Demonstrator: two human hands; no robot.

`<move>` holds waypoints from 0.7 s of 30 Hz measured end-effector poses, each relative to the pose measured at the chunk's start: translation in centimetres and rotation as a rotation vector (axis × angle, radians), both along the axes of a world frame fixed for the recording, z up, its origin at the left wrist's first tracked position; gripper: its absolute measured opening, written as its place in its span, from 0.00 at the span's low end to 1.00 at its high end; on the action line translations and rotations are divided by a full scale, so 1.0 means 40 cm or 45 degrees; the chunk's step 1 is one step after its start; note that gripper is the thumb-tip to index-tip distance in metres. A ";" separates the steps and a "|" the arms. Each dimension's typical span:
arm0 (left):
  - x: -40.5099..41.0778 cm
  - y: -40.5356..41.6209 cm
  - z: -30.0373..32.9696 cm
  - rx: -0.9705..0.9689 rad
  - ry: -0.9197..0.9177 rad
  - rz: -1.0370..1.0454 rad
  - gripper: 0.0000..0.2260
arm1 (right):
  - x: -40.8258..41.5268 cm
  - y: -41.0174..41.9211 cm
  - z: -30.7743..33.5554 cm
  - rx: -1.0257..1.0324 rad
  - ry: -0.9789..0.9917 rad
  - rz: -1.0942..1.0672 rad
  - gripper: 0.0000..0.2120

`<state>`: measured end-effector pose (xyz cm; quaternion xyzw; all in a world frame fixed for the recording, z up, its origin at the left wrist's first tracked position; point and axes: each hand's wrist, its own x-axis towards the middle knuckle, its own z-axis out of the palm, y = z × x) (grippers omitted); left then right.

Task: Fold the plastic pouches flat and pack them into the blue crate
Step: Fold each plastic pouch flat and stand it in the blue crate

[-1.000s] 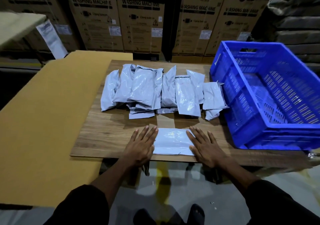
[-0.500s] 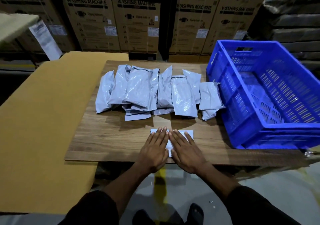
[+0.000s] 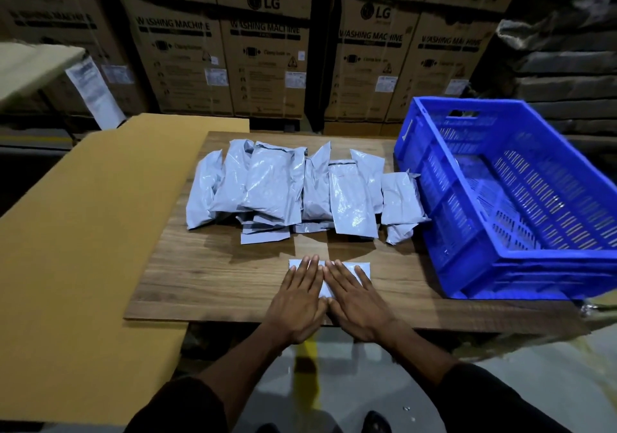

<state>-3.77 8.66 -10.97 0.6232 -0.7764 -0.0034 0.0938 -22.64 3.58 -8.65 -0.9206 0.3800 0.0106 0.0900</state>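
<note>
Item: folded pouch [image 3: 363, 268], near board edge, left of blue crate [image 3: 507, 199] | Hold: pressed flat under left hand [image 3: 298, 302] and right hand [image 3: 357, 302], fingers straight, nothing gripped | Step: flattening judged | Next: pouch to be pinched, lifted rightward into crate | Stock: unfolded pouches [image 3: 293, 189] heaped left of crate.

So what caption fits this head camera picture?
Both hands press a pouch flat beside the blue crate.

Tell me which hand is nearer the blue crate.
Right. The right hand lies flat on the folded pouch, on the side toward the crate; the left hand lies beside it, farther away.
</note>
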 end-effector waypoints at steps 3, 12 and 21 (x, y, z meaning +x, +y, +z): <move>-0.015 -0.020 0.031 -0.021 0.017 0.013 0.25 | 0.002 -0.025 0.016 0.180 -0.160 -0.074 0.36; -0.065 -0.030 0.042 -0.079 0.363 0.056 0.23 | 0.025 -0.005 0.015 -0.013 -0.066 -0.175 0.31; -0.017 0.001 0.001 0.036 0.095 0.118 0.24 | -0.021 -0.015 0.002 -0.034 0.126 -0.197 0.31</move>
